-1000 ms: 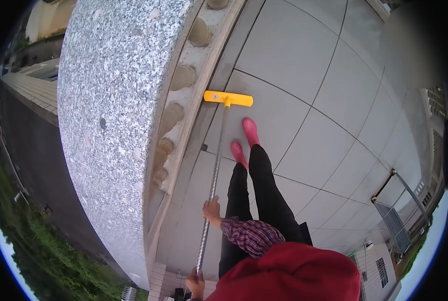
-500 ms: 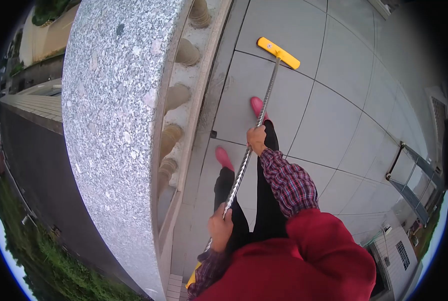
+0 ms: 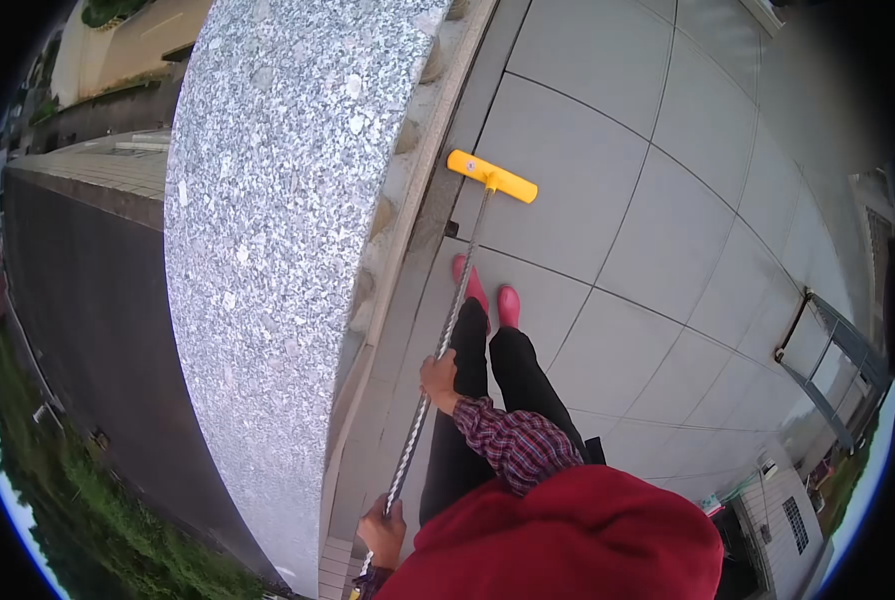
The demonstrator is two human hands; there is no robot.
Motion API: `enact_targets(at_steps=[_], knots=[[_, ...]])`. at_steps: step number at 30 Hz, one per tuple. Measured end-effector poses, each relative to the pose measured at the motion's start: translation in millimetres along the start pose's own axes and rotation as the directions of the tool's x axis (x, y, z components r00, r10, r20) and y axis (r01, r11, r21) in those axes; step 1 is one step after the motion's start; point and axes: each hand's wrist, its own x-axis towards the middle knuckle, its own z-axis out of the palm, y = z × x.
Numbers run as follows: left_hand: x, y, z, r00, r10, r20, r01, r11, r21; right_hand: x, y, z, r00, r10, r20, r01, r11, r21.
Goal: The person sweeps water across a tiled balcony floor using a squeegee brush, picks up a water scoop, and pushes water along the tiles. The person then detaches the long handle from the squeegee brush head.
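Observation:
A push broom (image 3: 435,395) with a silver, twist-patterned pole runs diagonally across the middle of the head view. Its yellow head (image 3: 507,183) rests on the grey tiles near the foot of the balustrade; the underside is hidden. My right hand (image 3: 439,380), in a plaid sleeve, wraps around the middle of the pole. Lower down and further left, my left hand (image 3: 382,530) grips the pole near its top end. My pink boots (image 3: 508,305) stand close together just behind the broom head.
A granite-topped balustrade (image 3: 277,270) runs along my left, with a dark surface and greenery beyond and below it. Large grey floor tiles (image 3: 557,170) stretch ahead and to the right. A metal-framed rack (image 3: 829,365) stands at the far right.
The broom head has moved left toward the balustrade and closer to my feet. Both hands have shifted down and left with the pole. My feet have come together.

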Motion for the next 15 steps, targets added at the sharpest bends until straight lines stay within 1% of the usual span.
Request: enact_targets(at_steps=[1,2,3,4,5,6,7,8,9,10,11,12,13,14,15], knots=[[11.1,2.8,5.8,0.999,0.051,0.014,-0.050,0.998,-0.028,15.7,-12.5,-8.1,0.997,-0.062,-0.035,0.061,0.998,-0.028],[23.6,18.4,12.0,0.998,0.064,0.008,-0.064,0.996,-0.056,36.0,-28.2,-16.7,0.990,-0.115,-0.085,0.108,0.990,-0.093],[38.5,40.9,22.3,0.997,0.082,-0.002,-0.082,0.993,-0.087,64.1,-41.1,-24.8,0.980,-0.160,-0.118,0.147,0.983,-0.111],[53.6,61.6,34.4,0.984,0.169,-0.055,-0.175,0.977,-0.125,85.8,-61.9,-34.4,0.941,-0.286,-0.182,0.254,0.950,-0.184],[67.1,80.9,45.4,0.961,0.253,-0.108,-0.268,0.950,-0.158,123.1,-71.9,-37.1,0.940,-0.274,-0.202,0.240,0.955,-0.176],[79.2,105.3,50.1,0.961,0.269,-0.064,-0.276,0.937,-0.215,158.8,-77.9,-41.5,0.896,-0.378,-0.235,0.331,0.919,-0.216],[83.9,119.6,53.2,0.958,0.287,-0.020,-0.281,0.920,-0.273,165.7,-98.5,-55.7,0.857,-0.515,0.027,0.454,0.730,-0.511],[81.1,116.2,58.0,0.956,0.292,-0.012,-0.284,0.921,-0.265,165.3,-99.3,-60.1,0.832,-0.530,0.166,0.505,0.598,-0.623],[80.1,113.0,64.9,0.958,0.283,0.032,-0.256,0.905,-0.339,165.0,-100.2,-64.5,0.789,-0.535,0.302,0.566,0.444,-0.695],[77.3,109.0,72.3,0.957,0.277,0.080,-0.222,0.884,-0.411,167.5,-78.7,-45.4,0.879,-0.471,0.073,0.433,0.725,-0.535],[66.1,93.4,78.7,0.966,0.243,0.086,-0.180,0.876,-0.447,161.0,-61.8,-30.0,0.937,-0.325,-0.128,0.278,0.917,-0.286],[49.2,65.8,80.5,0.974,0.207,0.093,-0.140,0.869,-0.475,127.5,-51.4,-27.9,0.965,-0.227,-0.132,0.184,0.942,-0.280],[33.8,37.1,82.4,0.982,0.149,0.114,-0.090,0.907,-0.412,92.1,-41.9,-26.0,0.983,-0.128,-0.134,0.087,0.957,-0.276],[15.5,7.8,83.3,0.988,0.086,0.125,-0.038,0.936,-0.350,70.6,-16.8,-22.3,0.983,-0.139,-0.119,0.100,0.953,-0.285],[-6.3,-19.5,81.9,0.989,0.075,0.125,-0.033,0.950,-0.310,49.7,9.2,-18.2,0.983,-0.150,-0.104,0.113,0.949,-0.294]])
